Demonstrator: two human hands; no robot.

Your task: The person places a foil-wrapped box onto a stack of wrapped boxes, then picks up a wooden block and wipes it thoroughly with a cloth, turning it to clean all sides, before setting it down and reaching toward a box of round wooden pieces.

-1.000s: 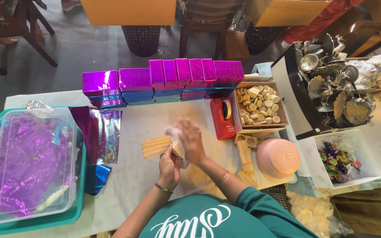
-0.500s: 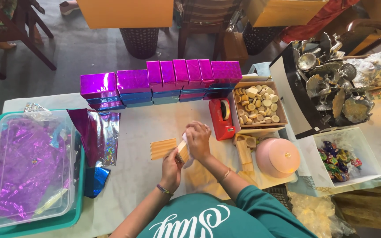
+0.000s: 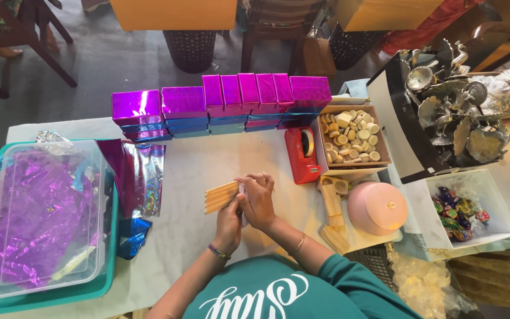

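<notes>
Head view, wooden sticks (image 3: 221, 196) left of fingers (image 3: 254, 182), touching.

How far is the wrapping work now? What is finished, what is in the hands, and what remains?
Done: a row of boxes wrapped in purple foil stands at the table's far edge. In hand: the left hand and right hand meet over a small pale item beside a ribbed wooden piece; what they do to it is hidden. Left: loose purple foil sheets, more wooden blocks and a box of wooden discs lie unwrapped.

Centre: my hands (image 3: 248, 207) on the table (image 3: 208, 165).
Behind: row of boxes (image 3: 219, 106).
Left: tub (image 3: 42, 218).
Right: tape dispenser (image 3: 302, 155).
</notes>
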